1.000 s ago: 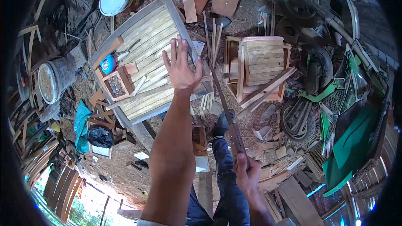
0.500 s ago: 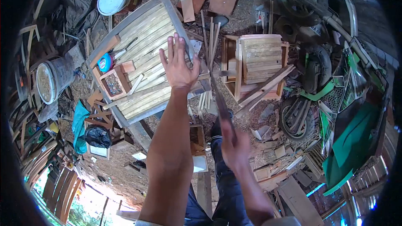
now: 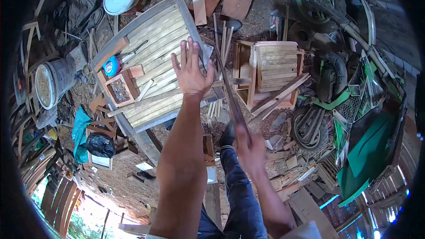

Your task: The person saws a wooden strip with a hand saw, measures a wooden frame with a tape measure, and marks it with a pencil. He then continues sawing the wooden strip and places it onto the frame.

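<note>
A cluttered workshop yard with a dirt floor (image 3: 133, 168) strewn with sawdust and wood scraps. At three o'clock lies a green motorbike (image 3: 354, 106), tipped among the debris. At eleven o'clock sits the slatted wooden surface (image 3: 150, 40), tilted in view, carrying a small wooden box (image 3: 118, 89) and a blue tape measure (image 3: 110, 66) near its nine o'clock edge. Just past centre, toward two o'clock, stands a small slatted crate (image 3: 274, 64) with loose sticks leaning on it. A white bucket (image 3: 51, 84) stands at nine o'clock.

The left hand (image 3: 191, 71) is spread flat, fingers wide, pressing on the surface's near edge. The right hand (image 3: 250, 150) is closed around the handle of a long narrow blade (image 3: 228, 93), which runs up toward twelve o'clock, its tip just beside the left hand.
</note>
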A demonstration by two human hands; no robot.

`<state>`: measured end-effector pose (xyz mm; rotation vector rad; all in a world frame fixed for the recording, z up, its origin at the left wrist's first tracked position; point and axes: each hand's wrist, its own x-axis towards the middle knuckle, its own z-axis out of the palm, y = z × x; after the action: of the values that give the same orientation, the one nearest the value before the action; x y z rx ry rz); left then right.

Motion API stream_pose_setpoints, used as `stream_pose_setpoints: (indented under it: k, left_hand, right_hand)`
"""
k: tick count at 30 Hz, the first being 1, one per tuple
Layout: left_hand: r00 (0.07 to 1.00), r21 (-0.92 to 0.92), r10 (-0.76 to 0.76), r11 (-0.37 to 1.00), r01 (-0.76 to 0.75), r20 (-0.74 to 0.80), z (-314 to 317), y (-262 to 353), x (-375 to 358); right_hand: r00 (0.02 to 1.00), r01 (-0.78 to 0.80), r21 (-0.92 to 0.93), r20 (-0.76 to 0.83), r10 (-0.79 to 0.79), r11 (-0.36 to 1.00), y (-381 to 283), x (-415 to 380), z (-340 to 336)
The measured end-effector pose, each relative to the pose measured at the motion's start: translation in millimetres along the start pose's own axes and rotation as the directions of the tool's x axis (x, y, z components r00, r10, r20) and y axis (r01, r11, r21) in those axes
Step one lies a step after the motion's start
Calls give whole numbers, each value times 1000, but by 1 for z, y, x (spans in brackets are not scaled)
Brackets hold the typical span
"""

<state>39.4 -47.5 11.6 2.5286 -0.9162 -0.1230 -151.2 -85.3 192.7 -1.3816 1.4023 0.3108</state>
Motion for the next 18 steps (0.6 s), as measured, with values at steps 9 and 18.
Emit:
stream_pose_setpoints:
  k: [9,18]
  left_hand:
    - [1000,-15,-6,1000,5,-26,3,4,-6]
    - [999,3,18,1000,-18,-37,1,2,-5]
  right_hand:
    - [998,54,-34,-37,-55,998,11,6,-1]
    - [996,-76,277,61,62,958,44,-43,-12]
